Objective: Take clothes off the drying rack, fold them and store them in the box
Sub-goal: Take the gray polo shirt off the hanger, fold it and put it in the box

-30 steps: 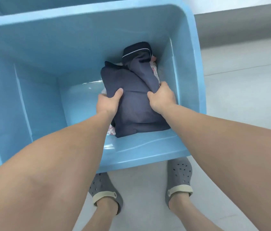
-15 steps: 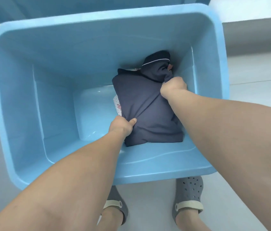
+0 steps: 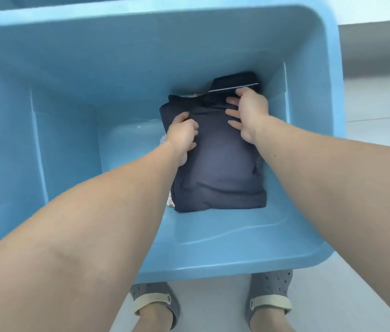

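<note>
A folded navy garment (image 3: 220, 173) with a white-piped collar lies at the right side of the bottom of the big light-blue plastic box (image 3: 74, 75). A white patterned cloth (image 3: 170, 203) peeks out from beneath its left edge. My left hand (image 3: 182, 136) rests on the garment's left edge with its fingers curled against the fabric. With spread, straight fingers, my right hand (image 3: 249, 113) presses flat on the garment's upper part just below the collar. The drying rack is out of view.
The box stands on a pale floor (image 3: 369, 140), its near rim just above my two feet in grey perforated clogs (image 3: 270, 295). The left half of the box bottom (image 3: 127, 149) holds no clothes. A grey skirting band (image 3: 378, 49) runs along the wall at the upper right.
My right hand has let go of the bunched collar area and now lies flat on it. My left hand has slid up along the garment's left edge. The view has closed in on the box.
</note>
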{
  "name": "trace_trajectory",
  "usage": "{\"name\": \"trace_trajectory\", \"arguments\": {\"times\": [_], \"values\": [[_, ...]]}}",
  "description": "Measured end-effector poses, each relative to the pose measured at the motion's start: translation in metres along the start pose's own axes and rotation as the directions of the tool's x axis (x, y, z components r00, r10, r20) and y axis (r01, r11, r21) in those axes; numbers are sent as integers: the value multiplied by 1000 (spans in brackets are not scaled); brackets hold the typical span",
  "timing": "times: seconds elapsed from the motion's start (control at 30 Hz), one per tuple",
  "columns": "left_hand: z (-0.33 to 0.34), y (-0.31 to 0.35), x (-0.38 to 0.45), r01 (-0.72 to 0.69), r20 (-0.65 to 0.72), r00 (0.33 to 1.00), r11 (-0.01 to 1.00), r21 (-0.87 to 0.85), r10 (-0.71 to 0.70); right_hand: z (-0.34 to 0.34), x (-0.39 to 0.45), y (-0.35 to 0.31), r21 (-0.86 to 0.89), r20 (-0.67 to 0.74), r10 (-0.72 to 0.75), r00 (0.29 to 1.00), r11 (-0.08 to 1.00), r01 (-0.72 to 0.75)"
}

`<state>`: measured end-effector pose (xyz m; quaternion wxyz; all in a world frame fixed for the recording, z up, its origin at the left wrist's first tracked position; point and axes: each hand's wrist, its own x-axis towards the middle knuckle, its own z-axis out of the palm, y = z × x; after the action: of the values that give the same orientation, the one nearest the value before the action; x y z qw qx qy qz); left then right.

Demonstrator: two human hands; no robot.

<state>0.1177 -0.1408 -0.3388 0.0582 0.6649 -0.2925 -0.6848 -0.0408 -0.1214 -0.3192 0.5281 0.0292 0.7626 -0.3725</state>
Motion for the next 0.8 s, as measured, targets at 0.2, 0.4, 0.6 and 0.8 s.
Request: {"name": "trace_trajectory", "arguments": {"times": [0.2, 0.4, 0.6, 0.8], "values": [[-8, -14, 12, -34, 21, 999, 998, -45, 35, -9, 8, 11, 65, 41, 5, 999, 998, -8], [2, -32, -50, 139, -189, 969, 983, -119, -160, -21, -61, 42, -40, -43, 201, 979, 978, -203], [-3, -64, -80, 378, -84, 924, 925, 31, -374, -53, -81, 97, -223, -77, 378, 923, 895, -386], [-6, -57, -79, 427, -116, 903, 894, 133, -414, -53, -80, 106, -379, -165, 288, 943, 864, -330]]}}
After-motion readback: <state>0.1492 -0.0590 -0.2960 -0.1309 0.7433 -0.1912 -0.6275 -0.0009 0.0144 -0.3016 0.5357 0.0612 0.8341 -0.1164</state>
